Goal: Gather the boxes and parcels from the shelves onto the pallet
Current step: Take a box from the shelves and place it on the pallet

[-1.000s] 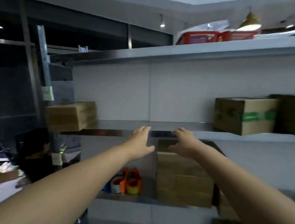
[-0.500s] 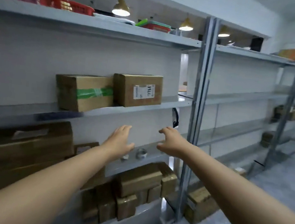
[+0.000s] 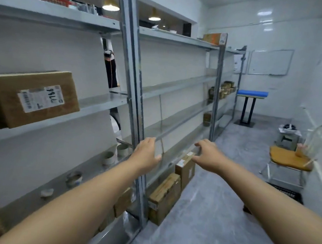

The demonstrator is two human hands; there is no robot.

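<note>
Both my arms reach forward in front of the grey metal shelving (image 3: 131, 90). My left hand (image 3: 146, 152) hangs with relaxed fingers near the upright post and holds nothing. Further right, my right hand (image 3: 207, 154) is also empty, its fingers loosely spread. A brown cardboard box with a white label (image 3: 32, 97) sits on the middle shelf at the left. Two brown boxes (image 3: 164, 196) (image 3: 186, 168) stand on the floor by the lowest shelf, below my hands. Several small parcels (image 3: 225, 89) lie on the far shelves. An orange box (image 3: 214, 38) sits on the top shelf.
Rolls of tape (image 3: 109, 158) lie on a lower shelf. A blue-topped table (image 3: 252, 94) stands at the room's far end. A chair with a yellow cushion (image 3: 288, 160) and a small stool (image 3: 288, 134) are along the right wall. The grey floor (image 3: 215, 218) runs between them.
The view has swung right along the shelving, from the left bay to the right bay and the room's far end. Both hands stayed raised and empty.
</note>
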